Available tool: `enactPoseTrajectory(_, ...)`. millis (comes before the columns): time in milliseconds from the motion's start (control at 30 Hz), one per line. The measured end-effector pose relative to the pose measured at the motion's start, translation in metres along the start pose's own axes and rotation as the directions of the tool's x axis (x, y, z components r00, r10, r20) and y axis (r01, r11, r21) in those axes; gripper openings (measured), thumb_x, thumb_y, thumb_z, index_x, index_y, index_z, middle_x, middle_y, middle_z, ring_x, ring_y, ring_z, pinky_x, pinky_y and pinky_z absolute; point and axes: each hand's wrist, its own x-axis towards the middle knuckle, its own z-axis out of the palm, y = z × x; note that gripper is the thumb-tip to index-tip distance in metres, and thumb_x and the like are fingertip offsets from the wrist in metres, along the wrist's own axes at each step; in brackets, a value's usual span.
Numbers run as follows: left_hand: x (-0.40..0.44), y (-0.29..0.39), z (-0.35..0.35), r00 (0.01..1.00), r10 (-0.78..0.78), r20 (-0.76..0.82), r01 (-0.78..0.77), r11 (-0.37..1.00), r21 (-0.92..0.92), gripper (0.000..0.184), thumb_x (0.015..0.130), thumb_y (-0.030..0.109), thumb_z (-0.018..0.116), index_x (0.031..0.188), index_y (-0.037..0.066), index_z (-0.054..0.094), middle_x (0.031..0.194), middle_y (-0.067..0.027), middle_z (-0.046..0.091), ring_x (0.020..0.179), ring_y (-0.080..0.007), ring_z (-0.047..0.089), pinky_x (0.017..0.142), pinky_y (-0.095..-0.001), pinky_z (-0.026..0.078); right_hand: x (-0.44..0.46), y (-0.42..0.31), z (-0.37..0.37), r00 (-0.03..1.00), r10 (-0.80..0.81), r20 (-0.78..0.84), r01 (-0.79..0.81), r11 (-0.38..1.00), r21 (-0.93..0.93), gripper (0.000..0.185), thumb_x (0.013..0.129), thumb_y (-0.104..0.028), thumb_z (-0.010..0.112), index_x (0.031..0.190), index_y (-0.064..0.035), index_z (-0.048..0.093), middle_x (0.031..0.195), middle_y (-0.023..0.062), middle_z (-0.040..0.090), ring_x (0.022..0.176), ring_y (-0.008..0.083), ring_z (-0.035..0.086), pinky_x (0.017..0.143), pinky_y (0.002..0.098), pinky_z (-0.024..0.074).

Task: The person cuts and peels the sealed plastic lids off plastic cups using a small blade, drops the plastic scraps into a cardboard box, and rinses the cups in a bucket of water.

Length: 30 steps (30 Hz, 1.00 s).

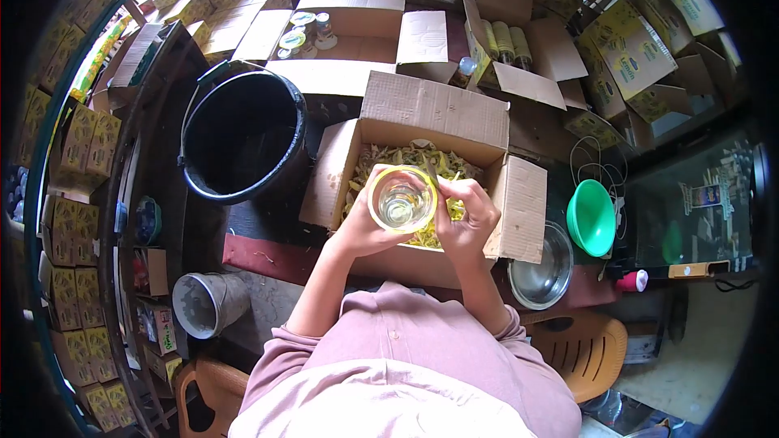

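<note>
My left hand [361, 231] is wrapped round a clear, yellow-rimmed jar [402, 203], tilted so that I look down into its mouth. At the jar's right rim, my right hand [466, 215] pinches a thin, dark, blade-like tool [432, 172]; its exact kind is hard to make out. Both hands are over an open cardboard box [434, 105] with its flaps spread. Yellow and pale scraps [365, 164] fill the box, partly hidden by my hands and the jar.
A black bucket [191, 142] stands left of the box, a grey bucket [209, 306] below it. On the right are a glass bowl [542, 268] and a green bowl [591, 217]. Behind, one carton [357, 2] holds several jars [304, 35]; another carton [531, 81] holds bottles.
</note>
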Motion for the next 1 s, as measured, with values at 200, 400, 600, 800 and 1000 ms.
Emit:
enactPoseTrajectory(200,0.007,0.008,-0.003,0.994,0.001,0.108,0.015,0.989,-0.145,0.060,0.059,0.010,0.076,0.111,0.001,0.047,0.106,-0.0072,0.046,0.101,-0.0175,0.051,0.089,-0.0311,0.041,-0.001,0.003,-0.001,0.999,0.032,0.035,-0.032,0.999,0.019,0.028,0.061,0.011,0.065,0.084,-0.0040,0.065,0.073,0.0087,0.062,0.064,0.0196,0.061,0.057,0.0271,0.0471)
enactPoseTrajectory(400,0.007,0.002,-0.002,0.996,-0.046,0.081,0.058,0.987,-0.150,0.077,0.058,0.010,0.081,0.117,0.005,0.033,0.104,-0.0064,0.048,0.100,-0.0165,0.052,0.090,-0.0302,0.042,0.001,0.000,0.000,1.000,0.013,0.029,-0.013,1.000,0.025,0.026,0.062,0.011,0.066,0.084,-0.0032,0.065,0.072,0.0079,0.061,0.063,0.0163,0.061,0.056,0.0254,0.0470)
enactPoseTrajectory(600,0.007,0.003,-0.001,0.995,-0.099,0.019,0.101,0.973,-0.206,0.074,0.057,0.008,0.080,0.114,0.007,0.033,0.104,-0.0060,0.049,0.102,-0.0155,0.052,0.091,-0.0311,0.043,-0.006,-0.004,0.000,1.000,0.010,-0.013,-0.010,1.000,0.023,0.022,0.066,0.009,0.066,0.084,-0.0010,0.063,0.072,0.0080,0.061,0.063,0.0155,0.060,0.057,0.0249,0.0468)
enactPoseTrajectory(800,0.003,-0.003,-0.002,0.994,-0.087,0.060,0.097,0.977,-0.192,0.069,0.058,0.009,0.079,0.115,0.006,0.040,0.109,-0.0035,0.036,0.106,-0.0148,0.045,0.088,-0.0295,0.042,-0.005,-0.007,-0.001,1.000,-0.013,-0.006,0.013,1.000,-0.020,0.021,0.065,0.011,0.066,0.084,0.0001,0.062,0.073,0.0093,0.061,0.064,0.0159,0.059,0.059,0.0251,0.0464)
enactPoseTrajectory(1000,0.003,0.001,-0.003,0.987,-0.130,0.090,0.147,0.966,-0.211,0.061,0.056,0.009,0.079,0.108,0.005,0.049,0.108,-0.0048,0.041,0.105,-0.0153,0.046,0.092,-0.0294,0.039,-0.003,0.001,-0.001,0.999,0.026,0.023,-0.027,0.999,0.032,0.025,0.064,0.009,0.067,0.085,-0.0027,0.065,0.072,0.0080,0.061,0.062,0.0164,0.060,0.057,0.0260,0.0467)
